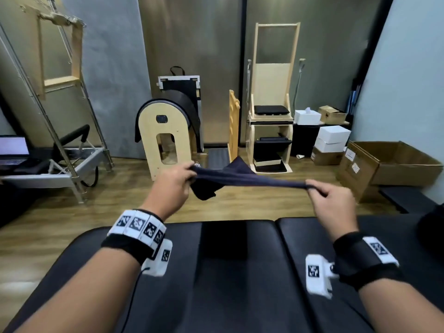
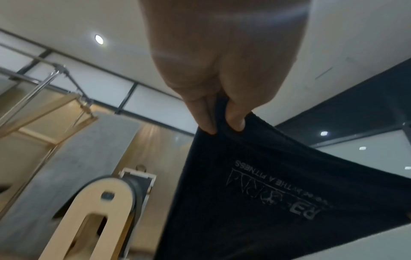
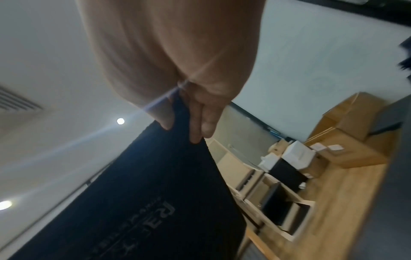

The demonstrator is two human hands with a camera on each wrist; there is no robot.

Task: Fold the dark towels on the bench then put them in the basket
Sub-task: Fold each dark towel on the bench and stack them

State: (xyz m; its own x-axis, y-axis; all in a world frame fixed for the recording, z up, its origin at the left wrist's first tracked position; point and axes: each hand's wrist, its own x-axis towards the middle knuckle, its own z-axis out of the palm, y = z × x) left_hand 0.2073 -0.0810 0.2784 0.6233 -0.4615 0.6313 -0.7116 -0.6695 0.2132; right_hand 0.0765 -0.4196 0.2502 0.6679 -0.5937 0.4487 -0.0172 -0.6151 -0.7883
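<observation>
A dark navy towel (image 1: 240, 177) is stretched in the air between my two hands, above the far edge of the black padded bench (image 1: 223, 272). My left hand (image 1: 189, 173) pinches its left corner; my right hand (image 1: 312, 188) pinches the right corner. In the left wrist view the left hand (image 2: 222, 126) grips the towel (image 2: 266, 202) between thumb and fingers, and grey lettering shows on the cloth. The right hand (image 3: 186, 130) pinches the towel (image 3: 144, 202) the same way in the right wrist view. No basket is in view.
Another dark heap (image 1: 432, 227) lies at the bench's right edge. Beyond the bench is wooden floor with a wooden barrel apparatus (image 1: 168, 135), a wooden chair frame (image 1: 271, 111), white boxes (image 1: 332, 138) and an open cardboard box (image 1: 396, 164). A metal frame (image 1: 60, 131) and a laptop (image 1: 13, 147) stand at left.
</observation>
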